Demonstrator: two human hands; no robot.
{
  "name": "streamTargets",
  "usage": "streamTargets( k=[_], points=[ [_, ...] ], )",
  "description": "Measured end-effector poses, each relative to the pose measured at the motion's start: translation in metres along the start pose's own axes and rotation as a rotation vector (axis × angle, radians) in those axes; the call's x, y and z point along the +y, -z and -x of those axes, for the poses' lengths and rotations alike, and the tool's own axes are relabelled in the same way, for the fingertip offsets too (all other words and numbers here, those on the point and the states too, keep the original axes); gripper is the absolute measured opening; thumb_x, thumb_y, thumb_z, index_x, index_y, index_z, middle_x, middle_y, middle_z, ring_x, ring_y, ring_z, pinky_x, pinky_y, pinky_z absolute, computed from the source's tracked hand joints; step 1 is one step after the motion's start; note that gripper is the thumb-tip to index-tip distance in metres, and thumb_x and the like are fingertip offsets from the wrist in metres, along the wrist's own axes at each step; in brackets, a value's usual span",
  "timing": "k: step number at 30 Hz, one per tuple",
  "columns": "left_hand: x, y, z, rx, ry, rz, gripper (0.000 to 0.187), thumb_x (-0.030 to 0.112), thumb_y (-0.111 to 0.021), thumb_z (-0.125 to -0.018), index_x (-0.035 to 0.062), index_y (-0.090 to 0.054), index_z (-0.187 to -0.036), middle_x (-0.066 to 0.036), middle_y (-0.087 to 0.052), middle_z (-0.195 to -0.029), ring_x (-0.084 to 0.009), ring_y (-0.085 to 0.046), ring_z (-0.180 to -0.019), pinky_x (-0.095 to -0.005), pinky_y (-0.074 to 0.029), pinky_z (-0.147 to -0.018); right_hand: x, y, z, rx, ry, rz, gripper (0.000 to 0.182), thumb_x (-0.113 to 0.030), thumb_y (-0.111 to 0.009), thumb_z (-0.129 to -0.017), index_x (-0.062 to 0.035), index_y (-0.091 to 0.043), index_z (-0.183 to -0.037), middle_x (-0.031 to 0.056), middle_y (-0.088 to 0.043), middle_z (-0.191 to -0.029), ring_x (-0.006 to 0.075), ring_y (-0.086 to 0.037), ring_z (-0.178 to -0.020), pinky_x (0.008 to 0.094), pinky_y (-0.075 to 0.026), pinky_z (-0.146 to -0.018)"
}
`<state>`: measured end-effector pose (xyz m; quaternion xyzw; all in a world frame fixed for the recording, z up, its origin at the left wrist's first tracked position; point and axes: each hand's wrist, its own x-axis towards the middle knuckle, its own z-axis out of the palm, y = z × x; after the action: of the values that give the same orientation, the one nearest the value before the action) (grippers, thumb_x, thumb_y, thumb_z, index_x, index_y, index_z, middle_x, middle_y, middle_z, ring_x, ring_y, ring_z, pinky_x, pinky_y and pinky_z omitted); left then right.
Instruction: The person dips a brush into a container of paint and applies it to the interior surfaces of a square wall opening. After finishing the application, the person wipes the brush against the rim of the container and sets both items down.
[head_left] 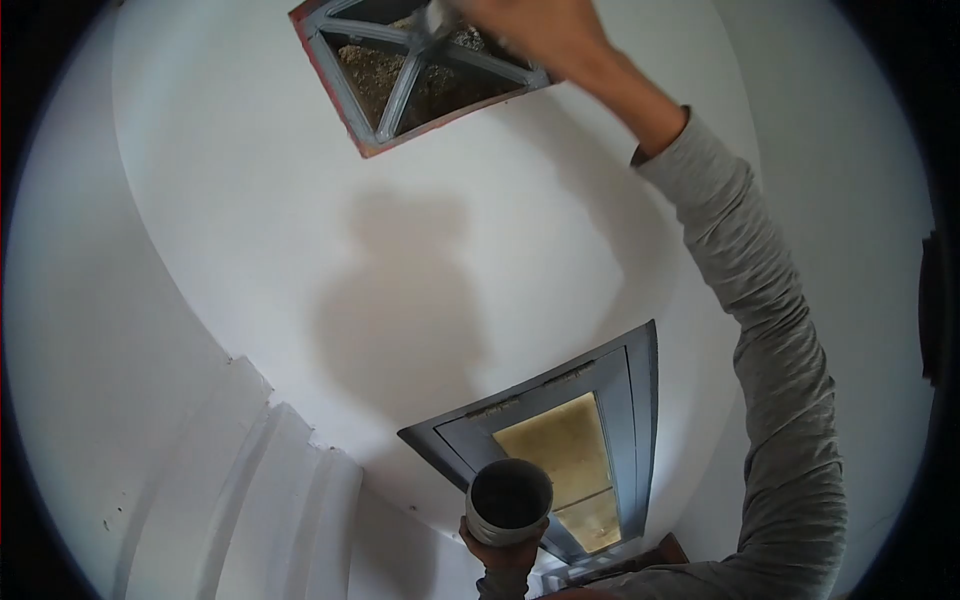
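My left hand (500,556), low in the middle of the head view, is wrapped round a pale cup (512,534) with dark grey contents. The cup is tilted so that its opening faces me. High up, my right hand (540,30) reaches to a grey-painted frame (400,95) with diagonal bars, set in the white wall. Its fingers are closed on what looks like a paintbrush (436,20), blurred and partly cut off by the top edge, at the crossing of the bars. Reddish-brown edging runs round the frame, with dark, rough material visible behind the bars.
Below is a grey door (465,440) with yellowish panes, its hinged edge towards the frame. White stepped ledges (260,490) rise at the left. Shadows of a head and arm fall on the white wall (560,250). A dark object (931,310) is at the right edge.
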<state>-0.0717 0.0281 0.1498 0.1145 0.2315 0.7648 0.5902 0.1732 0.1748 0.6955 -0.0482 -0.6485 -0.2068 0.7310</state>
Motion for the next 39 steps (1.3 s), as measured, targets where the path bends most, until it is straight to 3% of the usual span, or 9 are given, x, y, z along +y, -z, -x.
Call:
streamTargets(
  k=[7,14,17,24,30,33,34,37,39],
  points=[
    [0.004,-0.027,0.007,-0.13,0.15,0.11,0.072,0.068,-0.051,-0.086,0.0284,-0.048,-0.146,-0.011,-0.056,-0.141,-0.037,-0.058,-0.123,-0.06,-0.059,-0.079,0.008,-0.004,-0.01,-0.095,0.085,0.076,0.024,-0.009,-0.071,-0.082,-0.0013,-0.052,-0.072,0.0051,-0.055,-0.065,0.0107,-0.048,-0.059,0.0303,-0.044,-0.053],
    [0.006,-0.058,0.028,-0.183,-0.286,-0.629,0.109,0.023,-0.089,-0.067,0.0276,-0.024,-0.154,-0.009,-0.047,-0.148,-0.031,-0.055,-0.129,-0.0497,-0.053,-0.103,0.0,0.023,-0.007,-0.181,0.212,0.206,0.029,-0.011,-0.073,-0.086,-0.003,-0.047,-0.075,-0.0012,-0.043,-0.064,0.0078,-0.037,-0.059,0.0282,-0.037,-0.051],
    [0.014,-0.057,0.029,-0.139,-0.08,-0.257,0.12,0.012,-0.094,-0.058,0.0263,-0.021,-0.153,-0.009,-0.048,-0.147,-0.0297,-0.054,-0.131,-0.0472,-0.049,-0.11,-0.002,0.042,0.008,-0.408,0.047,0.251,0.024,-0.008,-0.072,-0.086,-0.0017,-0.052,-0.076,0.0001,-0.047,-0.064,0.0076,-0.042,-0.059,0.0285,-0.041,-0.054],
    [0.009,-0.043,0.022,-0.062,-0.045,-0.284,0.074,0.074,-0.04,-0.085,0.0269,-0.058,-0.139,-0.006,-0.056,-0.145,-0.0341,-0.049,-0.135,-0.0659,-0.037,-0.107,-0.012,0.019,0.005,-0.773,0.296,0.657,0.015,-0.011,-0.073,-0.087,-0.0021,-0.061,-0.09,0.0129,-0.056,-0.062,0.0315,-0.061,-0.059,0.0421,-0.05,-0.063],
    [0.009,-0.057,0.03,-0.078,-0.078,-0.255,0.073,0.074,-0.039,-0.087,0.0259,-0.058,-0.139,-0.006,-0.056,-0.144,-0.0342,-0.048,-0.135,-0.066,-0.036,-0.108,-0.031,-0.023,-0.014,-0.873,0.614,0.732,0.018,-0.011,-0.074,-0.085,-0.0033,-0.064,-0.097,0.0147,-0.062,-0.067,0.034,-0.066,-0.067,0.0444,-0.053,-0.067],
    [0.002,-0.05,0.028,0.062,-0.184,-0.47,0.073,0.074,-0.038,-0.087,0.0268,-0.057,-0.14,-0.006,-0.055,-0.145,-0.0347,-0.047,-0.136,-0.0662,-0.035,-0.108,-0.027,-0.022,-0.04,-1.016,0.546,0.698,0.017,-0.006,-0.073,-0.084,-0.0006,-0.058,-0.077,0.0018,-0.054,-0.064,0.0094,-0.049,-0.06,0.0307,-0.046,-0.057],
    [-0.001,-0.038,0.024,0.067,-0.294,-0.67,0.073,0.074,-0.038,-0.087,0.0269,-0.056,-0.14,-0.006,-0.055,-0.145,-0.0348,-0.048,-0.136,-0.0664,-0.034,-0.108,-0.026,-0.013,-0.044,-0.977,0.49,0.583,0.012,-0.004,-0.073,-0.081,0.0007,-0.062,-0.079,0.0043,-0.061,-0.069,0.0126,-0.055,-0.062,0.0338,-0.049,-0.06],
    [0.015,-0.043,0.024,-0.032,-0.132,-0.442,0.093,0.042,-0.075,-0.071,0.0272,-0.027,-0.148,-0.007,-0.046,-0.149,-0.0307,-0.046,-0.137,-0.0584,-0.038,-0.111,-0.042,0.018,-0.066,-0.659,0.27,0.38,0.016,-0.004,-0.073,-0.082,0.0004,-0.059,-0.078,0.0032,-0.059,-0.071,0.0125,-0.05,-0.062,0.0322,-0.047,-0.059],
    [0.019,-0.048,0.025,-0.085,0.023,-0.226,0.093,0.042,-0.075,-0.07,0.0273,-0.027,-0.148,-0.007,-0.046,-0.149,-0.0305,-0.045,-0.137,-0.0585,-0.038,-0.111,-0.023,0.022,-0.068,-0.516,0.216,0.394,0.019,-0.003,-0.073,-0.084,-0.0012,-0.055,-0.076,0.0016,-0.055,-0.07,0.0111,-0.046,-0.063,0.0304,-0.044,-0.058]
  ],
)
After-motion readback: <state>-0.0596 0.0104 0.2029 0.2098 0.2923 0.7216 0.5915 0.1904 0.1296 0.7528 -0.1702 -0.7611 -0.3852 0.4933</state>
